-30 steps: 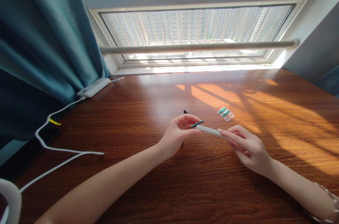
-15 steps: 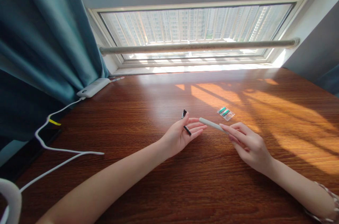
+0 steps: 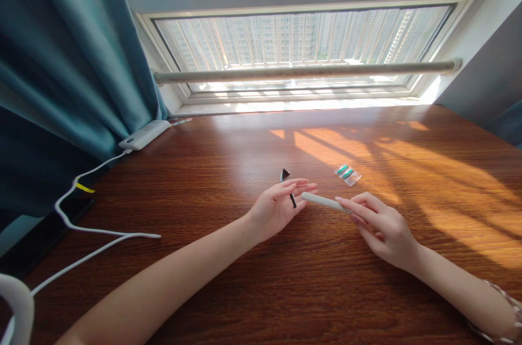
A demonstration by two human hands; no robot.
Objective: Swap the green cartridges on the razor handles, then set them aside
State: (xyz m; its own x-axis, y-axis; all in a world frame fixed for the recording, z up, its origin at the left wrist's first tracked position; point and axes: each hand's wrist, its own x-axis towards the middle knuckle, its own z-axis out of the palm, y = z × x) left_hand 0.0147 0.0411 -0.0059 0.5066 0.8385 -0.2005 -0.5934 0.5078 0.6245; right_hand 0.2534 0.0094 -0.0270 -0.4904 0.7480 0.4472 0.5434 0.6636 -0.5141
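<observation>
My left hand (image 3: 271, 209) is turned palm up, its fingers fairly straight. It holds a slim black razor (image 3: 284, 175) that passes between thumb and fingers; the head sticks out on the far side and the handle end shows over the palm. Pinched at one end in the fingers of my right hand (image 3: 383, 231) is a white brush (image 3: 322, 201). Its rounded tip points left and lies close to the left fingertips; whether it touches them I cannot tell. Beyond the right hand lies a clear plastic case (image 3: 354, 179) with green-topped cartridges.
The brown wooden tabletop (image 3: 196, 171) carries sunlit patches on the right. A white power bank (image 3: 147, 134) with a white cable (image 3: 104, 231) lies at the left by the blue curtain (image 3: 81, 51). A metal bar (image 3: 305, 72) crosses the window behind.
The brush tip has moved slightly left and down, and its bristles have turned out of sight. The razor has tilted a little in my left hand as the thumb shifted.
</observation>
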